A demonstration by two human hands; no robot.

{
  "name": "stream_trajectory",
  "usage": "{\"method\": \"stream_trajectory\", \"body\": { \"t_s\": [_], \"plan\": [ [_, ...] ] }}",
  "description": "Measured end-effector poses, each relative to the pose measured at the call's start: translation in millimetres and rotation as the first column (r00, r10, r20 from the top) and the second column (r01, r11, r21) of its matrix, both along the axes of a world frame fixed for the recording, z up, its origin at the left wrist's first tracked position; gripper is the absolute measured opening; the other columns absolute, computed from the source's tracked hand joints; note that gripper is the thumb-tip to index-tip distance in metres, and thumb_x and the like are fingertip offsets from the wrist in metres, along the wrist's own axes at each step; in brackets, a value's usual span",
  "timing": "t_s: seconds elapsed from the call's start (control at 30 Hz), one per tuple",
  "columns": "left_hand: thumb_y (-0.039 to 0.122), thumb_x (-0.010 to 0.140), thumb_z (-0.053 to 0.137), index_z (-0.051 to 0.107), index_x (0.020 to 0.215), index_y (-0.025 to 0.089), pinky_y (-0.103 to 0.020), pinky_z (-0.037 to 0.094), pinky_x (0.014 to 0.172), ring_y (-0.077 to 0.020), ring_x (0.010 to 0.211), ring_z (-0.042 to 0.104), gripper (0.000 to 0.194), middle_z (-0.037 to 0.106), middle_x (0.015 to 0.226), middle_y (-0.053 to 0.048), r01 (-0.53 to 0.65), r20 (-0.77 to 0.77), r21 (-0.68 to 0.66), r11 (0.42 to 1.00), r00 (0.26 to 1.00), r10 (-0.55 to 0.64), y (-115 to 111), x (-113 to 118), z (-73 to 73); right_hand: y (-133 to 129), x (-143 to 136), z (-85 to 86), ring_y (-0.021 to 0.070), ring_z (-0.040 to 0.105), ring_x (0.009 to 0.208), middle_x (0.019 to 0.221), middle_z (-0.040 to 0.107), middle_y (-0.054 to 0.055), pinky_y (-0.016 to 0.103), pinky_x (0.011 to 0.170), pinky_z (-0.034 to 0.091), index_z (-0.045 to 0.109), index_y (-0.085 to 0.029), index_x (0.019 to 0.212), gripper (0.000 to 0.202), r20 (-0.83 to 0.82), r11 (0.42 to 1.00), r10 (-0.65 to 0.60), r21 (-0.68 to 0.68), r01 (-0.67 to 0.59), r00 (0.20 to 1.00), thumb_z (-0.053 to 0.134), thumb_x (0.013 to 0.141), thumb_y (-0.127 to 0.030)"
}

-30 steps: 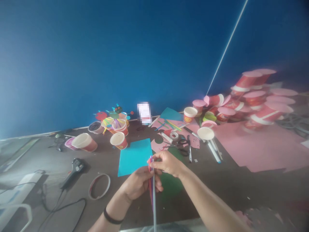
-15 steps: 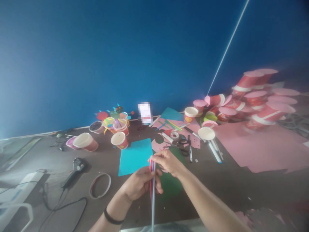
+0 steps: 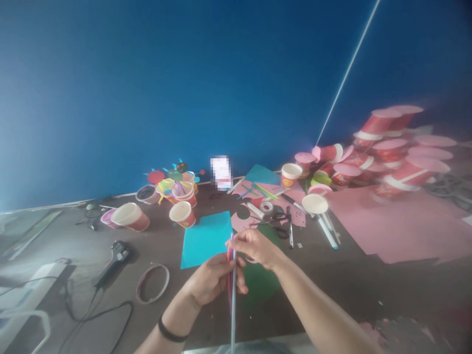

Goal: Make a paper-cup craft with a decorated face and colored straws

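A bundle of long thin strips (image 3: 233, 300), pink, purple and pale grey, stands lengthwise between my hands at the lower middle. My left hand (image 3: 216, 278) is closed round the bundle, thumb across its front. At the top end, the fingertips of my right hand (image 3: 254, 246) pinch the strips, and a purple tip sticks up there. Behind my hands lies a bright blue sheet (image 3: 206, 238); a dark green sheet (image 3: 261, 282) is partly under my right hand and forearm.
Paper cups (image 3: 182, 215) and a glue gun (image 3: 114, 260) are on the left, near a tape roll (image 3: 153, 283). Scissors (image 3: 282, 223) and markers (image 3: 327, 231) lie right of centre. Pink-topped cups (image 3: 391, 147) are piled at right behind pink sheets (image 3: 398, 226).
A purple strip's tip now rises above my right fingertips, and the lower part of the pink and purple strips has shifted slightly. Both hands stay almost where they were.
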State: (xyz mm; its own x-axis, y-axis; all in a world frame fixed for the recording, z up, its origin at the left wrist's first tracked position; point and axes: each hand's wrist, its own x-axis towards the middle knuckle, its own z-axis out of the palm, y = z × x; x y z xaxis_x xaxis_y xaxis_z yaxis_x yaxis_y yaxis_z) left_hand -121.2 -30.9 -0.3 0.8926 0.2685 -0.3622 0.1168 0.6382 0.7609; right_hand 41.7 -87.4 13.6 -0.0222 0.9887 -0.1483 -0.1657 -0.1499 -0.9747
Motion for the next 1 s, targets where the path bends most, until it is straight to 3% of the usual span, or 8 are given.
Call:
{"method": "stream_trajectory", "body": {
  "t_s": [0.17, 0.43, 0.77, 0.9, 1.0],
  "plan": [
    [0.026, 0.091, 0.045, 0.057, 0.092, 0.009, -0.029, 0.049, 0.06, -0.0205, 0.06, 0.067, 0.021, 0.068, 0.064, -0.01, -0.002, -0.004, 0.005, 1.0, 1.0, 0.002, -0.3, -0.5, -0.4, 0.8, -5.6, -3.1, 0.0052, 0.04, 0.036, 0.043, 0.053, -0.004, 0.018, 0.038, 0.023, 0.067, -0.013, 0.068, 0.033, -0.02, 1.0, -0.016, -0.023, 0.015, 1.0, 0.064, 0.076, -0.045],
    [0.023, 0.088, 0.05, 0.056, 0.104, 0.009, -0.029, 0.05, 0.064, -0.0189, 0.065, 0.067, 0.022, 0.066, 0.071, -0.007, -0.031, -0.02, -0.041, 0.999, 0.999, 0.031, -3.2, -5.3, -4.8, 10.6, 0.9, -10.9, 0.0023, 0.023, 0.035, 0.04, 0.034, -0.01, 0.019, 0.037, 0.015, 0.068, -0.011, 0.067, 0.029, -0.089, 0.956, -0.292, -0.044, 0.289, 0.952, 0.067, 0.072, -0.039],
    [0.024, 0.083, 0.06, 0.053, 0.116, 0.011, -0.025, 0.051, 0.061, -0.0173, 0.07, 0.066, 0.037, 0.064, 0.085, -0.009, -0.014, -0.045, -0.026, 1.0, 0.999, 0.013, -9.4, -22.1, -10.0, 17.2, 15.8, -14.2, 0.0022, 0.016, 0.033, 0.037, 0.025, -0.012, 0.021, 0.036, 0.007, 0.061, -0.014, 0.06, 0.028, -0.153, 0.915, -0.404, -0.073, 0.398, 0.902, 0.066, 0.068, -0.04],
    [0.027, 0.08, 0.064, 0.052, 0.119, 0.014, -0.026, 0.05, 0.066, -0.018, 0.076, 0.066, 0.043, 0.064, 0.096, -0.011, 0.036, -0.052, 0.069, 0.997, 0.998, -0.032, -3.7, -28.4, -9.4, 15.6, 11.6, -19.5, 0.0024, 0.019, 0.034, 0.04, 0.03, -0.01, 0.021, 0.035, 0.008, 0.058, -0.015, 0.057, 0.03, -0.143, 0.901, -0.434, -0.066, 0.429, 0.889, 0.067, 0.068, -0.04],
    [0.029, 0.083, 0.06, 0.06, 0.105, 0.012, -0.029, 0.05, 0.072, -0.0196, 0.081, 0.066, 0.028, 0.066, 0.095, -0.012, 0.166, -0.13, 0.308, 0.937, 0.983, -0.132, 10.1, -32.7, -2.0, 11.1, 3.8, -22.4, 0.0033, 0.022, 0.036, 0.043, 0.032, -0.009, 0.02, 0.036, 0.012, 0.053, -0.016, 0.052, 0.034, -0.131, 0.875, -0.484, -0.048, 0.482, 0.865, 0.067, 0.069, -0.042]
  ]
}}
